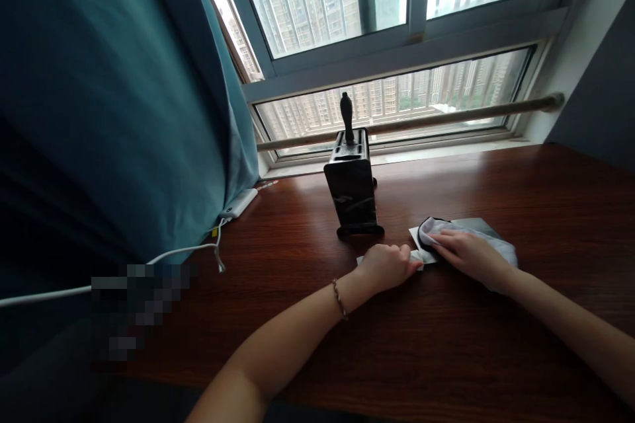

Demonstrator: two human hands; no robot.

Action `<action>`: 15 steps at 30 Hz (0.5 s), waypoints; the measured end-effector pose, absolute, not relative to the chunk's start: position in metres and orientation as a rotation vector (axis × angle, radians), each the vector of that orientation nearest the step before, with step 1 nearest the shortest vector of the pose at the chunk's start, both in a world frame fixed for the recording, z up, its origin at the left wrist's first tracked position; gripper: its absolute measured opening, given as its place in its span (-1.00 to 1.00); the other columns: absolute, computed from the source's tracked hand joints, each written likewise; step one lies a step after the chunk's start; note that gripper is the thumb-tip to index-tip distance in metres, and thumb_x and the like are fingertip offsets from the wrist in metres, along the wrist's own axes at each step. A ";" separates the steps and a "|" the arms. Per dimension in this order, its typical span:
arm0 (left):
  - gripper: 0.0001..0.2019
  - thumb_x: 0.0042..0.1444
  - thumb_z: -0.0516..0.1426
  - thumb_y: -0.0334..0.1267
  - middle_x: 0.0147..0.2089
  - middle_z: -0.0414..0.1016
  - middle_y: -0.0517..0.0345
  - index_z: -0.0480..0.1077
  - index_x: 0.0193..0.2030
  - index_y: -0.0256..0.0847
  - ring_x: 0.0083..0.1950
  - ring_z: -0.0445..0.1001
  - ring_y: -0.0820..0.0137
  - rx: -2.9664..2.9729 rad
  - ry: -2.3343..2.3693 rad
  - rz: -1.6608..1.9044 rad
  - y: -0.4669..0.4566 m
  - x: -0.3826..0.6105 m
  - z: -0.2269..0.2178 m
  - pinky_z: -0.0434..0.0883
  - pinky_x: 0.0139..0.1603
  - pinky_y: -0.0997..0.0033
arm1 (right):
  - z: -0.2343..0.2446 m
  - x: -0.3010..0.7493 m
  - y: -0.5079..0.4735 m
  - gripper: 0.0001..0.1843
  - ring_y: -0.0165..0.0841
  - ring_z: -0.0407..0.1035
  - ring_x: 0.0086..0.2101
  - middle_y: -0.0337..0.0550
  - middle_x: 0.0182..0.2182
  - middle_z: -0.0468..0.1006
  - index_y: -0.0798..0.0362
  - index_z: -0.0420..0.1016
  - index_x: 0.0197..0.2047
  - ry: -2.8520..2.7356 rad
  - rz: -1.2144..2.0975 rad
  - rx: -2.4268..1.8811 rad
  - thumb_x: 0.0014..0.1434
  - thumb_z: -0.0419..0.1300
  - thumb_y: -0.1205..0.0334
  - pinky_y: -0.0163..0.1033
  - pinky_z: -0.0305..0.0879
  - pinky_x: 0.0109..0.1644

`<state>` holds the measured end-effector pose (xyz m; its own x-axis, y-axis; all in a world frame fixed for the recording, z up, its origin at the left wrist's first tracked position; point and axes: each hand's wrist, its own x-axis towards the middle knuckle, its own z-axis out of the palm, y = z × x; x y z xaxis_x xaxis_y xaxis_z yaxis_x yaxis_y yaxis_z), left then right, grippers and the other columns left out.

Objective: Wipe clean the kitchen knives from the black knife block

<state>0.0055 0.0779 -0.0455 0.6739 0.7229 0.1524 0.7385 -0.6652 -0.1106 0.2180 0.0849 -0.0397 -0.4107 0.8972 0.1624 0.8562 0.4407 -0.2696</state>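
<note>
My left hand (385, 267) is closed around the pale handle of a cleaver (421, 252), which lies low over the table with its broad blade pointing right. A light grey cloth (503, 251) with a dark edge covers much of the blade. Pressed on that cloth is my right hand (464, 251), its fingers together and the thumb side toward the handle. Part of the blade shows grey beyond the cloth. Behind my left hand stands a black knife block (351, 195), with one dark-handled tool (346, 115) upright in its top.
The dark red-brown wooden table (278, 291) reaches the window sill. At left hangs a blue curtain (149, 112), with a white power strip (241, 203) and white cable (183, 250) near its foot. A rail (446, 117) crosses the barred window. A blurred patch hides the lower left.
</note>
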 end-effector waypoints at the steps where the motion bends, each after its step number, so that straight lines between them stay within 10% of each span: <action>1: -0.52 0.24 -0.26 0.05 -0.37 0.45 -0.04 0.29 -0.25 -0.29 -0.42 0.47 0.26 -2.720 -1.202 -0.137 0.078 0.006 -0.046 0.27 -0.56 0.39 | -0.042 0.223 0.088 -0.65 -0.30 0.37 -0.22 -0.16 -0.19 0.49 -0.10 0.44 -0.13 -2.361 0.161 -1.626 0.21 -0.13 0.07 -0.25 0.21 -0.18; 8: -0.53 0.24 -0.26 0.04 -0.39 0.45 0.00 0.28 -0.27 -0.27 -0.43 0.48 0.25 -2.707 -1.200 -0.083 0.080 0.006 -0.045 0.31 -0.56 0.37 | -0.048 0.269 0.113 -0.56 -0.13 0.41 -0.30 0.12 -0.28 0.50 0.11 0.48 -0.29 -1.962 -0.024 -2.375 0.20 -0.20 0.18 -0.17 0.19 -0.34; 15: -0.57 0.25 -0.22 0.00 -0.37 0.45 0.01 0.29 -0.27 -0.27 -0.41 0.49 0.27 -2.724 -1.179 -0.058 0.079 0.007 -0.038 0.36 -0.51 0.37 | -0.042 0.240 0.100 -0.62 -0.29 0.38 -0.23 -0.06 -0.25 0.52 0.02 0.47 -0.20 -2.297 0.078 -1.775 0.21 -0.14 0.11 -0.28 0.17 -0.19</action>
